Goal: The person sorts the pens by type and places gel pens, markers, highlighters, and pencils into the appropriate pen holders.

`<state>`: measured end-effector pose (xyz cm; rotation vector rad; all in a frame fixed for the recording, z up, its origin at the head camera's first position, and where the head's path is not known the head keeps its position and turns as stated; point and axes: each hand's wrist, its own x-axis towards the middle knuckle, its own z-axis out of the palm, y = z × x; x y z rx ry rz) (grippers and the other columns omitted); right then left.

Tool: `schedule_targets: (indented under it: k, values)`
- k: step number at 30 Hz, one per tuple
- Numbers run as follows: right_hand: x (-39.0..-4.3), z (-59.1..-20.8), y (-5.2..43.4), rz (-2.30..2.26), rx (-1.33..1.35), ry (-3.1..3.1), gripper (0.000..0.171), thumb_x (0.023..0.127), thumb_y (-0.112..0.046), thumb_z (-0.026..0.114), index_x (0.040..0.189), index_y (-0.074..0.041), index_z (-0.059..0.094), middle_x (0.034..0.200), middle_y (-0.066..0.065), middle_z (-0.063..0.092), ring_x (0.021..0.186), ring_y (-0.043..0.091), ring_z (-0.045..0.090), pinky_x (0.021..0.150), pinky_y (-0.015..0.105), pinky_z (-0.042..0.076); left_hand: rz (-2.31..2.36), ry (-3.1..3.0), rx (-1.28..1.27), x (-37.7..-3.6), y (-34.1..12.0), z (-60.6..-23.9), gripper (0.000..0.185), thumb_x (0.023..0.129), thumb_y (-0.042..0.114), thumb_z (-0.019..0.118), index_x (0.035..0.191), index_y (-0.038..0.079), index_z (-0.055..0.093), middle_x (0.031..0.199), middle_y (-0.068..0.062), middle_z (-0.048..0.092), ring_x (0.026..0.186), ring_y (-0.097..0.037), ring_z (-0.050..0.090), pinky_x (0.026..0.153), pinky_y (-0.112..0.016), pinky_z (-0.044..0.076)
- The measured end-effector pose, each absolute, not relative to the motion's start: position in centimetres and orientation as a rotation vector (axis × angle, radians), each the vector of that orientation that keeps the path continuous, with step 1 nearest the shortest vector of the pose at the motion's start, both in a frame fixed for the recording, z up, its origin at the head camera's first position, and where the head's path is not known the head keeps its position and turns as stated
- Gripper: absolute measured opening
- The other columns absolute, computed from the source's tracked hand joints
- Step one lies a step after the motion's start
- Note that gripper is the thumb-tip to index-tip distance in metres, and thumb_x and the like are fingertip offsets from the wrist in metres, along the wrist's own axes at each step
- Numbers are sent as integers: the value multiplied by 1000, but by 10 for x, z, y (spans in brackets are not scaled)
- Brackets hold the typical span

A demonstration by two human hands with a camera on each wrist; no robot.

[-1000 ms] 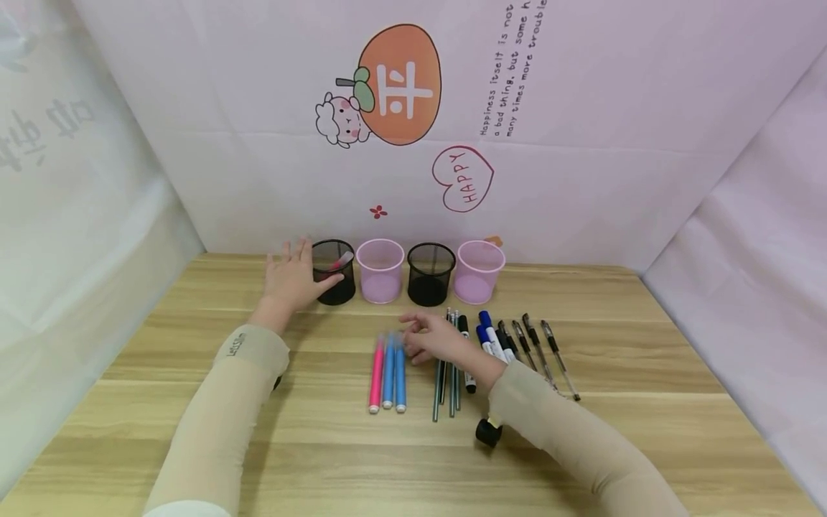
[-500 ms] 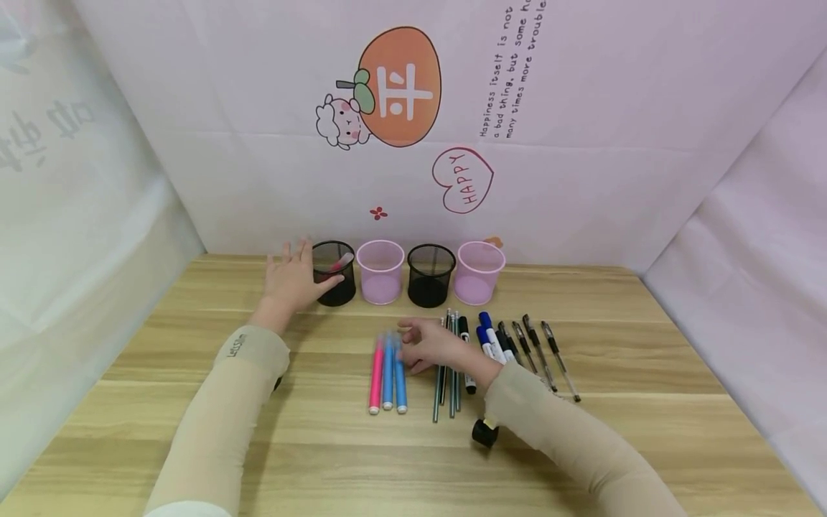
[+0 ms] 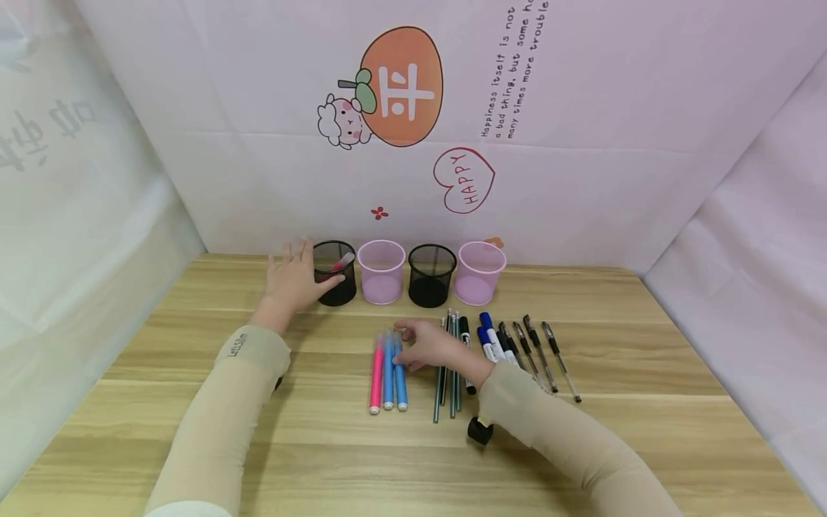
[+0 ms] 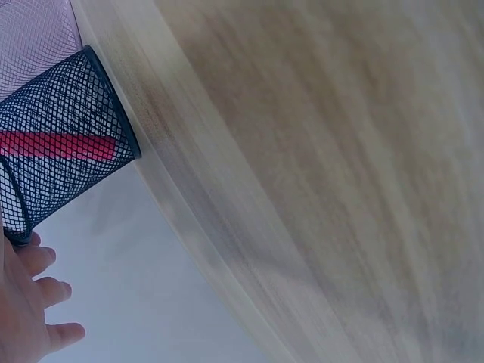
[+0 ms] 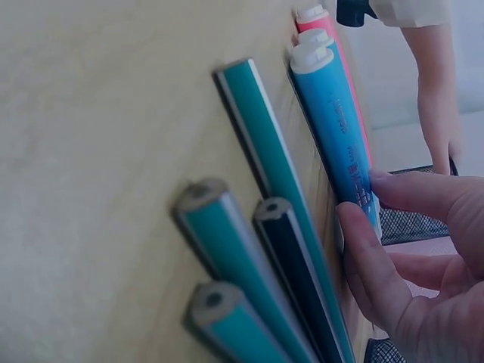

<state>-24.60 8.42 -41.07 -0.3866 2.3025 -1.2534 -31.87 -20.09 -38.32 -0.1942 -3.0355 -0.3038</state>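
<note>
My left hand (image 3: 288,282) rests against the leftmost black mesh pen cup (image 3: 337,293), fingers spread and thumb across its front. A pink marker (image 4: 68,145) leans inside that cup. My right hand (image 3: 431,343) pinches the upper part of a blue marker (image 3: 401,391) between thumb and fingers, and the marker lies on the table. Beside it on the left lie a second blue marker (image 3: 388,380) and a pink marker (image 3: 376,380). Dark and teal pencils (image 5: 261,128) lie just right of the pinched marker, partly under my right hand.
Right of the left cup stand a pink cup (image 3: 381,283), a black cup (image 3: 428,289) and another pink cup (image 3: 477,286), along the table's back edge by a printed cloth. Whiteboard markers (image 3: 487,343) and several black-capped gel pens (image 3: 561,359) lie to the right.
My right hand has shifted slightly left and closed its thumb and fingers on the right-hand blue marker, whose lower end has tilted a little rightward. My left hand stays at the black cup.
</note>
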Motion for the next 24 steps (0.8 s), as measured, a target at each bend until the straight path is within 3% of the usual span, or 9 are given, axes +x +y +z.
schedule_targets:
  k: [9,24]
  values:
    - [-254,-410,80,-1227,-335,2316,72,87,2,79,151,2,46,123,17,54,71,20,71,67,30,62,-298,-3040,-191,-318,-201,-383,108,96,70,50,162,-5,11,167,-26,14,153,-49,6,118,-70,3]
    - [-260,-412,82,-1322,-299,2229,55,87,5,76,136,2,53,114,16,53,79,25,70,69,34,63,-294,-3039,-188,-320,-201,-384,108,96,71,50,162,-5,12,167,-26,14,153,-49,6,118,-70,4]
